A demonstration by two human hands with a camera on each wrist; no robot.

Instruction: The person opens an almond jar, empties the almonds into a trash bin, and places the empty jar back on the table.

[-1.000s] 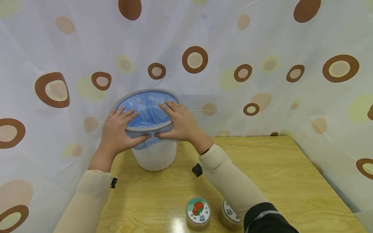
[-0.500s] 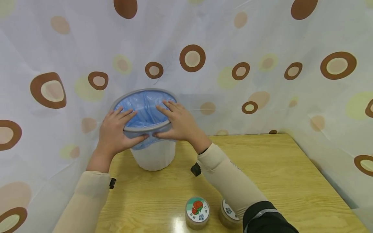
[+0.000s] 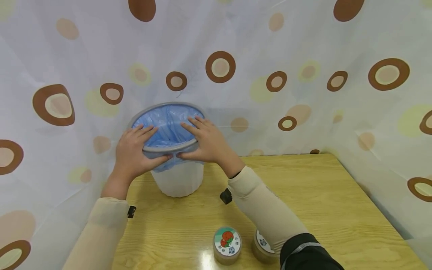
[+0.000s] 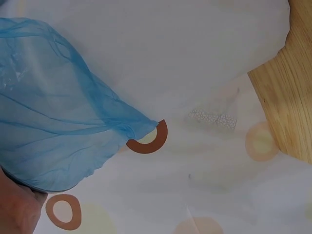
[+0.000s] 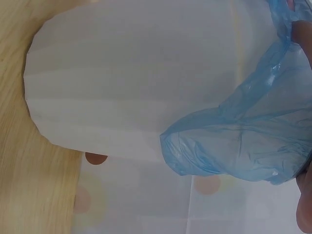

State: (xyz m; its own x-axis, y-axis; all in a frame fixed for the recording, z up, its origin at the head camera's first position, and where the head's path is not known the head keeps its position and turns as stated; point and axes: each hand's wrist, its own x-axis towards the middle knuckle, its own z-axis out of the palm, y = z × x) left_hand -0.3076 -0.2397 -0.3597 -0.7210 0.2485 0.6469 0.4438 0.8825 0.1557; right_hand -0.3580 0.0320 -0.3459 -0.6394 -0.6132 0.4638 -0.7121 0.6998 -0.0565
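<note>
A white trash can (image 3: pixel 179 182) stands on the table, lined with a blue plastic bag (image 3: pixel 165 127). A grey ring (image 3: pixel 172 147) runs round its mouth, and the bag's edge hangs down outside in loose folds. My left hand (image 3: pixel 131 153) grips the left part of the ring, fingers over the top and thumb across the front. On the right, my right hand (image 3: pixel 212 144) holds the ring in the same way. Both thumbs press the bag's overhang, their tips close together. In the right wrist view the overhanging bag (image 5: pixel 239 141) partly covers the can's ribbed side (image 5: pixel 122 83).
Two round tubs with printed lids stand near the front: one tub (image 3: pixel 227 245) shows a tomato picture, the other tub (image 3: pixel 264 247) is partly behind the right sleeve. A spotted curtain (image 3: pixel 256 45) rises behind the wooden table (image 3: pixel 303 195).
The view has shifted slightly, so everything sits a little farther left. Both hands keep their places on the ring, and the trash can shows no clear movement of its own.
</note>
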